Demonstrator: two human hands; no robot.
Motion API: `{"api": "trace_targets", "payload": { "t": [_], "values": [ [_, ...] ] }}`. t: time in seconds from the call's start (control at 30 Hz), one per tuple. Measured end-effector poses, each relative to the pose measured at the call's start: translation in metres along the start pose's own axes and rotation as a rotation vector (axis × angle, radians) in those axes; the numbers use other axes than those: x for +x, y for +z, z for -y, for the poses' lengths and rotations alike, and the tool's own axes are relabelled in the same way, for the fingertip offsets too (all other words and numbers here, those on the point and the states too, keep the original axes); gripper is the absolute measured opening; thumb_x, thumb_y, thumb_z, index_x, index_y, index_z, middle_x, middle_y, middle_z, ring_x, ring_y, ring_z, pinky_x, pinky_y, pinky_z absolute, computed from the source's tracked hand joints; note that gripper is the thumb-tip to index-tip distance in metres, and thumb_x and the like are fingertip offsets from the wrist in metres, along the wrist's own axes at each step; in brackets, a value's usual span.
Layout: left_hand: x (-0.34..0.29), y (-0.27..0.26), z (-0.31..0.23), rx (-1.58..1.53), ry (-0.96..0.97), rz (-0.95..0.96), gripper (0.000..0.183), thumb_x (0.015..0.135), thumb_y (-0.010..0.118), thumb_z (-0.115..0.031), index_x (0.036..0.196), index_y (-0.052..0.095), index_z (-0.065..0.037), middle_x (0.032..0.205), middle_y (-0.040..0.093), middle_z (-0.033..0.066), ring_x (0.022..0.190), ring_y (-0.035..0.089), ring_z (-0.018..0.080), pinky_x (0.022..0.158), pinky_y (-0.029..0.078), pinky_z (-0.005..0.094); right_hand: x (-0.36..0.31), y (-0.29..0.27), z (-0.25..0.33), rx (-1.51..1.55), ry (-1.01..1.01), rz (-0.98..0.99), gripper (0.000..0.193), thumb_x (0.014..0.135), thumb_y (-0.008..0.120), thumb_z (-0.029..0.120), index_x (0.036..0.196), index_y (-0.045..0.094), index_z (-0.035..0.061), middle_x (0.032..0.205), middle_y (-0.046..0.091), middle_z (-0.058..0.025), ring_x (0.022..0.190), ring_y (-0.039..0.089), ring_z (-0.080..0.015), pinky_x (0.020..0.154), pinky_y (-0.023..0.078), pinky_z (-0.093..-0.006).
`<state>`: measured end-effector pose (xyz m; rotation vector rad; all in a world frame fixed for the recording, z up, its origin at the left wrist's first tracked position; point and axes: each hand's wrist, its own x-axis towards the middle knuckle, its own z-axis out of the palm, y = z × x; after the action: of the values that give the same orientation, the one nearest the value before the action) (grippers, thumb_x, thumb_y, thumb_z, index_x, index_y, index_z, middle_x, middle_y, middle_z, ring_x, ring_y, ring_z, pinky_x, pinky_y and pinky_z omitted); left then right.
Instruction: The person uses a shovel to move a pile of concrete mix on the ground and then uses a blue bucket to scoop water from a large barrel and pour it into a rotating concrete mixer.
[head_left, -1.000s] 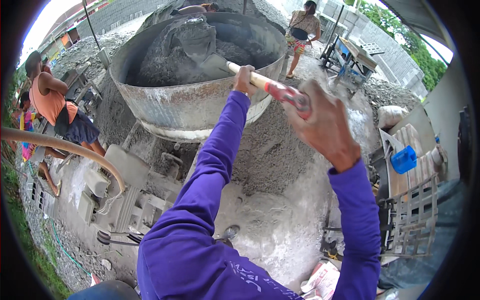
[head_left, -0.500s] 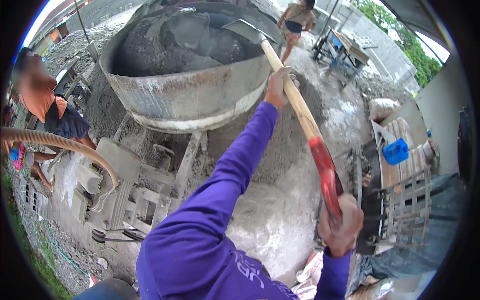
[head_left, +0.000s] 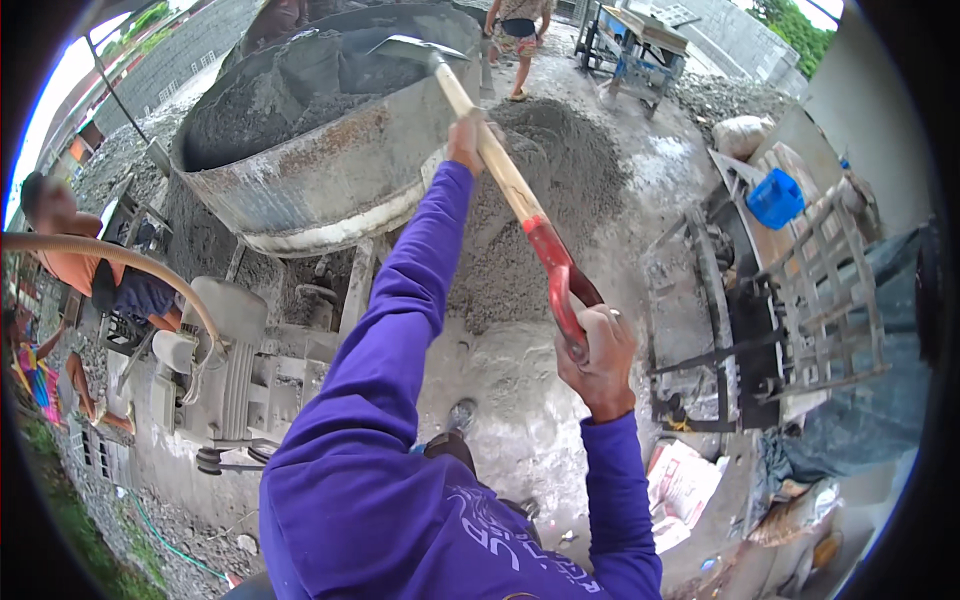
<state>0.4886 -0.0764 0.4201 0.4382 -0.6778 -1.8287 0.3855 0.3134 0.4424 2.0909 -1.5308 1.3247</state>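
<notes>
I hold a shovel (head_left: 506, 178) with a wooden shaft, a red grip end and a metal blade, slanting up and away to the left. My left hand (head_left: 470, 143) is wrapped round the shaft not far below the blade. Farther down, my right hand (head_left: 597, 355) is closed on the red handle. The blade is over the far right rim of a big round mixing drum (head_left: 330, 185). Grey, damp-looking mix (head_left: 300, 110) lies inside the drum. Whether the blade carries any of it, I cannot tell.
Left of me stands a motor (head_left: 225, 310) with a ribbed hose (head_left: 120, 250). A grey sand heap (head_left: 560, 160) lies right of the drum. Metal racks (head_left: 820, 290) and a blue container (head_left: 776, 199) are at right. People are at the left and back.
The shovel and both hands have shifted left in view, with the right hand higher. Both hands keep their hold. The view has turned, showing more ground and my foot.
</notes>
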Motion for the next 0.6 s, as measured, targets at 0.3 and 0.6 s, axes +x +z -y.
{"api": "trace_targets", "payload": {
  "t": [0.3, 0.6],
  "values": [
    [-0.144, 0.044, 0.127, 0.344, -0.106, 0.157, 0.015, 0.086, 0.051, -0.018, 0.081, 0.05, -0.004, 0.067, 0.053, 0.0087, 0.063, 0.058, 0.0201, 0.056, 0.049, 0.0327, -0.29, -0.101, 0.03, 0.683, 0.941, -0.572, 0.021, 0.075, 0.068, -0.005, 0.086, 0.053, 0.0037, 0.079, 0.061, -0.0075, 0.069, 0.058, -0.0115, 0.061, 0.046, -0.0243],
    [-0.476, -0.129, 0.561, 0.611, -0.722, -0.4, 0.016, 0.08, 0.058, -0.012, 0.066, 0.055, -0.004, 0.059, 0.056, 0.0102, 0.047, 0.055, 0.0229, 0.043, 0.045, 0.0371, -0.658, -0.238, 0.156, 0.43, 1.99, -0.929, 0.004, 0.077, 0.055, 0.006, 0.079, 0.051, 0.0067, 0.059, 0.049, -0.0027, 0.046, 0.049, -0.0126, 0.042, 0.042, -0.0249]
  ]
}}
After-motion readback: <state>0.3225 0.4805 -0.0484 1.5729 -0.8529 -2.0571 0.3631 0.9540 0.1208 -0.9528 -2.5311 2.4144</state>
